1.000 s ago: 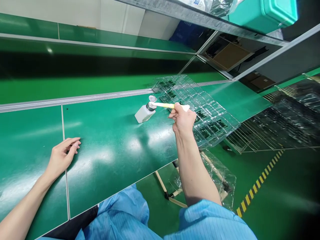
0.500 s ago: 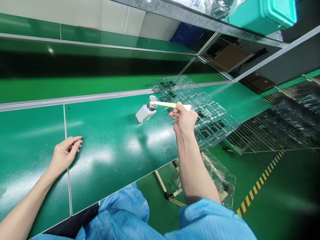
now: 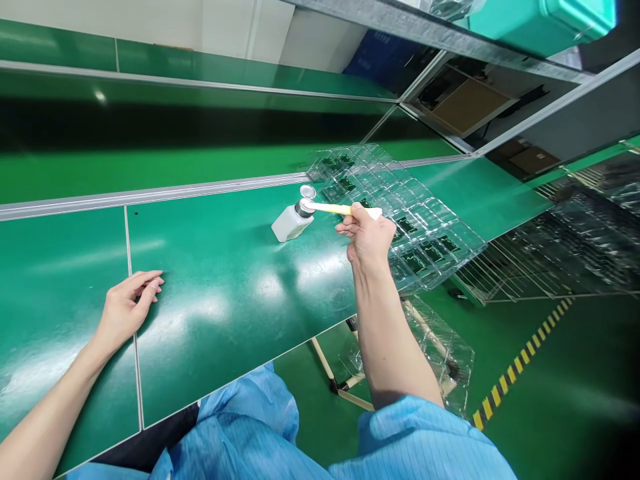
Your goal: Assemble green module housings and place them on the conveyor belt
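Note:
In the head view my right hand (image 3: 370, 233) grips a brush (image 3: 335, 209) that looks like a toothbrush, with a yellow and white handle. Its far end touches the top of a white square bottle (image 3: 290, 225) with a metal collar; the bristles are hard to make out. The bottle's round lid (image 3: 307, 191) is flipped up. My left hand (image 3: 127, 300) rests on the green tabletop (image 3: 210, 260), fingers loosely extended and holding nothing. Beyond my right hand lies a clear plastic tray (image 3: 420, 190) with several dark green circuit boards (image 3: 413, 261) in its pockets.
A metal shelf beam (image 3: 450, 40) crosses above, with a teal bin (image 3: 545, 30) on it. Racks with stacked clear trays (image 3: 595, 240) stand at the right. Below the table edge is a frame of beige pipes (image 3: 323, 363), and striped tape (image 3: 523, 363) marks the floor.
The view has shifted slightly. My right hand still keeps the brush end at the bottle top, and my left hand stays on the table.

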